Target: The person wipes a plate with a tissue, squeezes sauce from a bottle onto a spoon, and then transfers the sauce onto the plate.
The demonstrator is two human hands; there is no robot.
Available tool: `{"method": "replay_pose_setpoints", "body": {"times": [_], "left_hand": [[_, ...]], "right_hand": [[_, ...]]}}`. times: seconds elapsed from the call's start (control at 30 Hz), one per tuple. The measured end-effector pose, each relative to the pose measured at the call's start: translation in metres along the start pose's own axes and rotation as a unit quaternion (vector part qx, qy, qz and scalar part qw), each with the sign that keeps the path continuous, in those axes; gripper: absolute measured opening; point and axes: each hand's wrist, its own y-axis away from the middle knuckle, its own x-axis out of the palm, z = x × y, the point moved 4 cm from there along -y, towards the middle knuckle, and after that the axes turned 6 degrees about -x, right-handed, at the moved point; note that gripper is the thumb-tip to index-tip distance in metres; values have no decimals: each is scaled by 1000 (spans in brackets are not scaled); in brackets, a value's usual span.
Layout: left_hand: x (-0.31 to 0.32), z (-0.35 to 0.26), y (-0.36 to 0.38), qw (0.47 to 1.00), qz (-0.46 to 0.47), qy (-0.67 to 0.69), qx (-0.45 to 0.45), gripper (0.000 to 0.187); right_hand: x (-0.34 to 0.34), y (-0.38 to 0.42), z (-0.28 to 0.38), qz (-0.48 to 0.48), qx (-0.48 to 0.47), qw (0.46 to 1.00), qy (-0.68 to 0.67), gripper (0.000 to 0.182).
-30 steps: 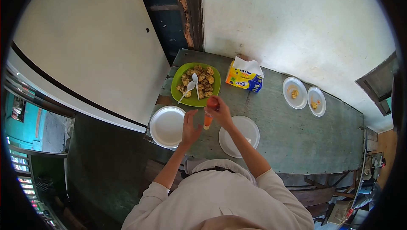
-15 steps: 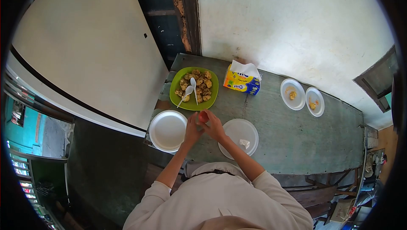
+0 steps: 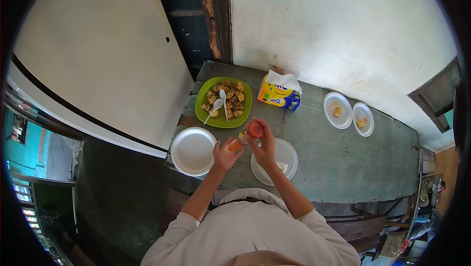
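Note:
A small clear bottle with a red cap and orange-red contents (image 3: 239, 141) is tilted between my two hands, above the front of the table. My right hand (image 3: 265, 149) grips it near the red cap, fingers curled around that end. At the lower end, my left hand (image 3: 224, 156) has its thumb and fingers around the bottle's base. Left of my hands sits a deep white bowl or plate (image 3: 193, 152). Partly behind my right forearm lies a flat white plate or lid (image 3: 289, 151) with a crumpled white tissue (image 3: 281, 167) on it.
A green plate (image 3: 201, 114) with browned food lumps and two white plastic spoons (image 3: 214, 109) is farther back. A yellow and blue tissue pack (image 3: 280, 92) stands near the wall. Two white plates (image 3: 331, 124) (image 3: 363, 132) with food scraps lie at the right of the green table (image 3: 353, 173).
My hands have moved apart and the bottle has come into fuller view between them, its red cap up and to the right. My right hand has shifted right.

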Motion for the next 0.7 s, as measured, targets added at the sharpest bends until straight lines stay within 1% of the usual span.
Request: {"method": "replay_pose_setpoints", "body": {"times": [0.07, 0.13, 0.17, 0.23, 0.27, 0.33, 0.37, 0.43, 0.47, 0.5, 0.57, 0.6, 0.63, 0.67, 0.7], "left_hand": [[57, 13, 17, 984, 123, 108, -72, 73], [107, 21, 32, 969, 217, 75, -87, 80], [122, 23, 34, 958, 266, 58, -91, 84], [117, 29, 23, 963, 245, 62, -92, 87], [114, 32, 20, 966, 233, 65, -93, 88], [122, 42, 19, 965, 235, 65, -99, 88], [128, 46, 22, 965, 236, 50, -101, 88], [143, 54, 34, 966, 238, 7, -102, 88], [149, 56, 36, 965, 242, -21, -95, 89], [143, 57, 29, 965, 239, 11, -111, 89], [118, 61, 17, 962, 220, 82, -142, 89], [119, 62, 20, 961, 227, 77, -139, 88], [127, 62, 20, 959, 236, 71, -136, 88], [129, 65, 19, 961, 233, 59, -134, 88], [131, 67, 18, 963, 230, 47, -133, 88]], "right_hand": [[1, -2, 9, -19, -19, 990, -138, 41], [-2, -5, 28, -56, 9, 981, -184, 41], [-3, -10, 41, -71, 21, 975, -208, 41], [-16, -21, 94, -60, -54, 950, -303, 40], [-22, -22, 109, -54, -90, 931, -349, 40], [-32, -8, 96, -75, -176, 960, -204, 41], [-36, -1, 90, -85, -220, 963, -128, 41], [-25, 3, 74, -78, -142, 987, 4, 39], [-22, 1, 69, -69, -106, 990, 69, 38], [-27, 2, 64, -108, -26, 990, -88, 34], [-29, -3, 112, -80, -123, 969, -199, 34], [-29, -2, 129, -65, -168, 951, -252, 33], [-27, 1, 124, -74, -209, 949, -226, 33], [-28, 4, 98, -76, -200, 972, -98, 33], [-32, 8, 60, -78, -188, 978, 33, 34]]}}
